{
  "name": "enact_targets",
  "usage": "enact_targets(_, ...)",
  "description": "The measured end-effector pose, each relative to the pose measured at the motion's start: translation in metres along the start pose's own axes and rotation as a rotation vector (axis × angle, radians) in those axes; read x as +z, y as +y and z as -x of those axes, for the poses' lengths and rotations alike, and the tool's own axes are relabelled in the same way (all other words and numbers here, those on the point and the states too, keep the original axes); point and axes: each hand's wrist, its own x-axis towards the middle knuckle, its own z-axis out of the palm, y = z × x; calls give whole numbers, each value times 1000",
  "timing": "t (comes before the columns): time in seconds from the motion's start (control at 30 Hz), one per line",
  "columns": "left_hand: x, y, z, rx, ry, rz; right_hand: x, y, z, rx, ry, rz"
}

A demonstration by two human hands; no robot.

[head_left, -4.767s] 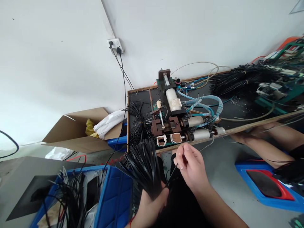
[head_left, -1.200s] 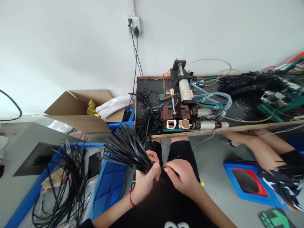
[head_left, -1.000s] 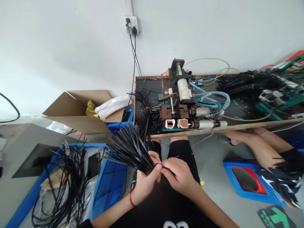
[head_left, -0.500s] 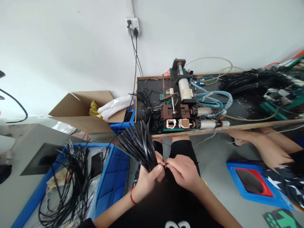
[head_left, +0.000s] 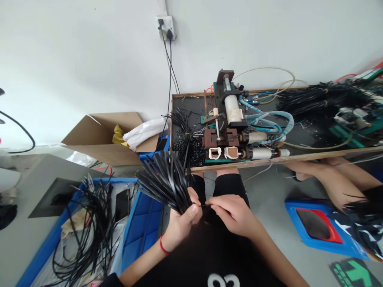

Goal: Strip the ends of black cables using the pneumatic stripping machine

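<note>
A thick bundle of black cables (head_left: 163,181) fans out toward the upper left from my left hand (head_left: 183,223), whose fingers are wrapped round its lower end. My right hand (head_left: 235,213) sits just to the right with thumb and forefinger pinched. Between the two hands runs a short, thin dark strand (head_left: 205,205), taut and gripped at its right end by my right fingertips. Whether the strand is a tie or one of the cables I cannot tell. Behind the bundle, another banded bundle of black cables (head_left: 187,137) lies on the bench.
A pneumatic machine (head_left: 233,109) with hoses stands on the wood-edged bench (head_left: 302,152). At left are a blue crate (head_left: 140,227) holding loose cables and an open cardboard box (head_left: 98,153). A blue stool (head_left: 299,235) and another person's legs (head_left: 332,177) are at right.
My left hand and the bundle have shifted slightly left, away from my right hand. The gap between the hands has widened, and more of the thin strand shows.
</note>
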Motion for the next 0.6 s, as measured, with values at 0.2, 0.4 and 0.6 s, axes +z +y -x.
enact_targets(0.2,-4,1,5,65,62,-33,14,-5,3,319,-2,-371)
enact_targets(0.4,-1,11,-6,114,154,-6,41,10,14,604,-51,-1293)
enact_targets(0.6,1,17,-22,126,219,-13,27,16,2,542,111,-1485)
